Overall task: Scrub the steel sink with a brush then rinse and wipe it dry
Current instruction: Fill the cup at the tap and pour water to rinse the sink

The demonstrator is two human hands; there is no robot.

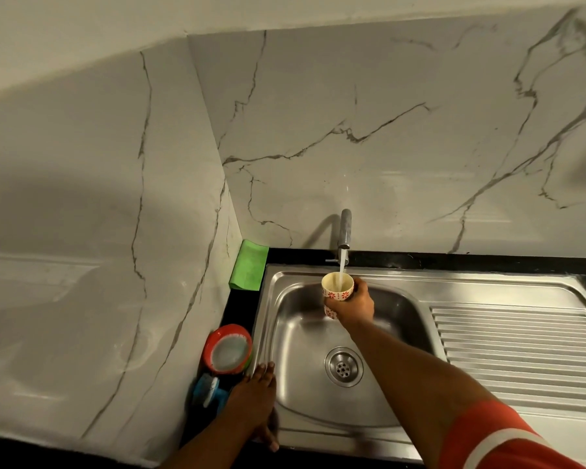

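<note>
Under the running tap (344,231), at the back of the steel sink (318,394): a patterned cup (337,288) filling, gripped around its lower wall by the right hand (351,304), fingers curled, rim level beneath the stream. On the sink's left rim: the left hand (256,397), flat, fingers straight, holding nothing. Beside that rim, on the dark counter: a blue brush (207,392), likely the scrubber, and a red tub (228,348); behind them a green cloth (249,269) against the wall. Probably a ceramic cup, so stiff, breakable, slick when wet and heavier once full; best kept in a full wrap low on the body, as here. Basin itself fixed, rigid, smooth and slippery once wet.
</note>
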